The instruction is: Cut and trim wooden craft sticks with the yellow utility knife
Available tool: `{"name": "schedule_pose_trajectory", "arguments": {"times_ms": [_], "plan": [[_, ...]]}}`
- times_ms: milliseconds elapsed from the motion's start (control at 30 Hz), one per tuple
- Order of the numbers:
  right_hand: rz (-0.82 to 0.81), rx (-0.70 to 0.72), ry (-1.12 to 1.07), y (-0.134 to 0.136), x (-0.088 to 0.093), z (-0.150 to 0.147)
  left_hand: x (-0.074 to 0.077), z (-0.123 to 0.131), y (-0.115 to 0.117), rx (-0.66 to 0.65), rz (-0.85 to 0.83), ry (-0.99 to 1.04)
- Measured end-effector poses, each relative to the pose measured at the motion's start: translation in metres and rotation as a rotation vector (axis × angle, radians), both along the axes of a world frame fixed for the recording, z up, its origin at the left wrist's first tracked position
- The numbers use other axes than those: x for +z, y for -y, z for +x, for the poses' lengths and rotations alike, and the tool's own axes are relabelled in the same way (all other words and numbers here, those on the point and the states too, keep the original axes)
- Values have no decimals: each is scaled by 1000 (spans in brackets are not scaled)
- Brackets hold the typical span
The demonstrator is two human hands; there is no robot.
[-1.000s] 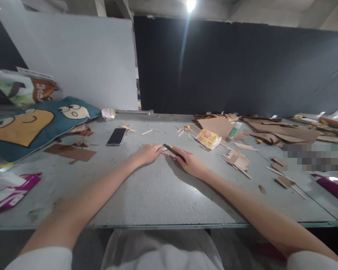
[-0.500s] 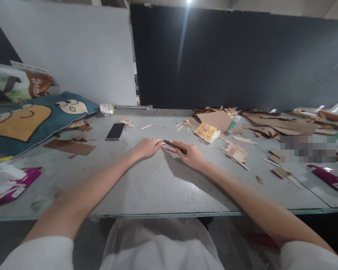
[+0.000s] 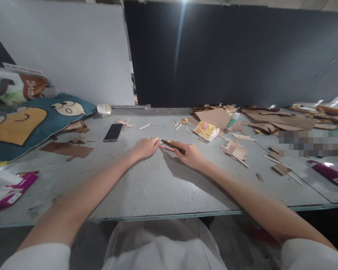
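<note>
My right hand [image 3: 192,155] is closed around a black and yellow utility knife [image 3: 172,145], whose front end points left toward my other hand. Below the knife runs a thin red-and-pale strip [image 3: 166,149], just above or on the tabletop; its exact kind is too small to tell. My left hand [image 3: 148,147] has its fingers pressed together at the strip's left end, pinching it. The tips of those fingers are partly hidden. Both hands are close together over the middle of the table [image 3: 129,187].
A phone [image 3: 113,132] lies left of my hands, near scattered wooden sticks [image 3: 148,125]. To the right are a yellow packet [image 3: 206,130], a glue stick [image 3: 233,121], a stick bundle [image 3: 235,150] and cardboard pieces [image 3: 278,120]. A cushion [image 3: 53,116] and purple-based devices [image 3: 14,191] flank the sides.
The view has shifted slightly. My hands stay close together in nearly the same pose, with the knife and the strip still between them.
</note>
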State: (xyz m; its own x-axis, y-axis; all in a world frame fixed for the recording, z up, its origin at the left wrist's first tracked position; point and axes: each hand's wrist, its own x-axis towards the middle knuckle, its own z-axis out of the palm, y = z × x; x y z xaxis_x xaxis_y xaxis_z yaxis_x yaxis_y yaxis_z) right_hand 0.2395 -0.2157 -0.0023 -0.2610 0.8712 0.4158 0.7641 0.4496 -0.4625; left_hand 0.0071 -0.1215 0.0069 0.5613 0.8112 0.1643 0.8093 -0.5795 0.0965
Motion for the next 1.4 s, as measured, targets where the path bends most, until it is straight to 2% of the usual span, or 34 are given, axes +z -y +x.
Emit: {"name": "schedule_pose_trajectory", "arguments": {"times_ms": [233,433,700,967,1167,1400], "plan": [[-10,-66,44,-1,-3,-3,-6,-1,-5,-12,-3,44],[-25,-23,85,2,-6,-7,-7,-3,-6,-62,-15,115],[-77,-64,164,6,-5,-17,-5,-5,-5,-122,-29,136],[-67,-40,122,8,-4,-19,-7,-2,-5,-24,-30,177],[-60,-30,115,3,-10,-18,-7,-6,-9,-173,-61,184],[-57,-29,109,0,-11,-17,-6,-1,-6,-84,-52,193]]}}
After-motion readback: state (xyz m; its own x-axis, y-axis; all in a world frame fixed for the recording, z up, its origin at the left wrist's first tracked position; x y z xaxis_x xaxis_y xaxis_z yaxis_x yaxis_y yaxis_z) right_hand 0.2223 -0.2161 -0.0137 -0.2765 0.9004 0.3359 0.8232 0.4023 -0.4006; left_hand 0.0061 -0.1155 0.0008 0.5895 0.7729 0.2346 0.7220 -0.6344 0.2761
